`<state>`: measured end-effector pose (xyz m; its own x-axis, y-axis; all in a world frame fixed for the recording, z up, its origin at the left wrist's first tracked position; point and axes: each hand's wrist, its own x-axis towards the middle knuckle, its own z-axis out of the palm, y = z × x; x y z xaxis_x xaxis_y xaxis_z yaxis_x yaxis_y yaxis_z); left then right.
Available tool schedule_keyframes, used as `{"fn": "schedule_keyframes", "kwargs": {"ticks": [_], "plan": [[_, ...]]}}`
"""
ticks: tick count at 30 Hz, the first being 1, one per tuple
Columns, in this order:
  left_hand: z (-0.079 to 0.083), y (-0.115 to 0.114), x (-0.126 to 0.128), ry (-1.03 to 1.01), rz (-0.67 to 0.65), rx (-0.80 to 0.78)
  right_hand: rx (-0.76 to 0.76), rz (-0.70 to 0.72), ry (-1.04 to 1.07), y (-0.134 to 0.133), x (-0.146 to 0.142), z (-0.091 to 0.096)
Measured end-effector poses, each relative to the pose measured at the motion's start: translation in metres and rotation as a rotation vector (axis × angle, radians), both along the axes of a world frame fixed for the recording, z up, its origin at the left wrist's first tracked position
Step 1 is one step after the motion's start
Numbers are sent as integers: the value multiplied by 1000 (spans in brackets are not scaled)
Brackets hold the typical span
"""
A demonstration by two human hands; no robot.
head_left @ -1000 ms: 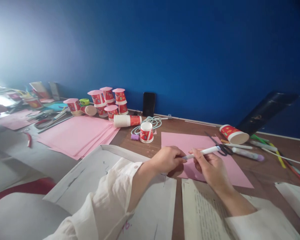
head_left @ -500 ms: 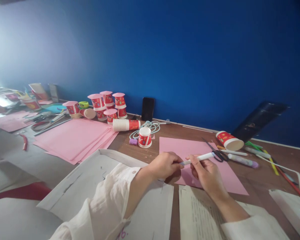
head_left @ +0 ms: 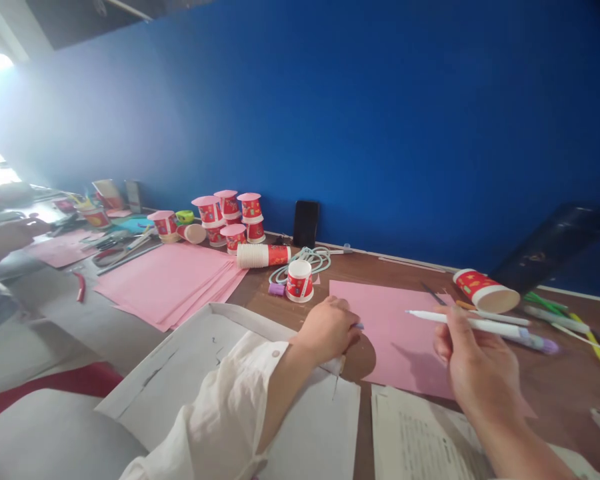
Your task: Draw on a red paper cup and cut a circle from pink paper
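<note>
My right hand (head_left: pixel 483 367) grips a white marker (head_left: pixel 467 322) between thumb and fingers, its bare tip pointing left over a pink paper sheet (head_left: pixel 380 313). At that sheet's left edge my left hand (head_left: pixel 330 328) is closed on a small bluish pen cap (head_left: pixel 359 326), of which only the end shows. Just beyond the left hand, a red paper cup (head_left: pixel 300 283) stands upside down beside a purple cap (head_left: pixel 277 290). Behind my right hand, the scissors (head_left: pixel 433 293) are mostly hidden.
Pink-topped red cups (head_left: pixel 211 212) stand in stacks at the back, near a lying cup stack (head_left: pixel 265 255), a coiled cable (head_left: pixel 320 255) and a phone (head_left: pixel 306 223). Pink sheets (head_left: pixel 165 283) lie left. Another cup (head_left: pixel 485 291) lies right. Someone's arm (head_left: pixel 3 243) shows far left.
The marker has come out of its cap. My right hand has moved right with the marker, away from my left hand, which keeps the cap. The view has shifted slightly.
</note>
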<state>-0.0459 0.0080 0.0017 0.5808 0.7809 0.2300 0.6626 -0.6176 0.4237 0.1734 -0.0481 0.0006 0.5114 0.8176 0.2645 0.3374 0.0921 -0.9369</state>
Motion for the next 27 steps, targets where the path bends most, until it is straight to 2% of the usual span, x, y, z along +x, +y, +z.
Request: {"fn": "schedule_keyframes", "kwargs": {"ticks": [3, 4, 7, 9, 11, 13, 16, 18, 19, 21, 23, 25, 27], "plan": [[5, 5, -8, -141, 170, 127, -43, 12, -18, -3, -8, 0], [8, 8, -12, -205, 272, 198, -47, 25, -15, -3, -10, -2], [14, 21, -26, -311, 701, 350, -33, 73, 2, -1, -13, -7], [13, 31, -35, -279, 864, 268, -2, 104, 6, 0, -14, -10], [9, 39, -41, -242, 935, 111, 35, 131, 4, 1, -16, -11], [7, 42, -43, -230, 923, -3, 59, 166, 0, 0, -19, -10], [12, 38, -38, -390, 816, 16, 81, 219, 4, -4, -25, -7], [17, 29, -30, -597, 648, 62, 90, 229, 37, -6, -30, -4], [18, 24, -25, -693, 538, 29, 90, 225, 66, -6, -32, -2], [20, 15, -16, -813, 334, -168, 57, 232, 134, -5, -36, -1], [20, 7, -11, -872, 189, -354, -8, 245, 209, -3, -37, -1], [20, 2, -9, -864, 102, -432, -93, 256, 272, -1, -36, -3], [21, -2, -9, -805, 68, -428, -154, 274, 354, 2, -35, -4]]}}
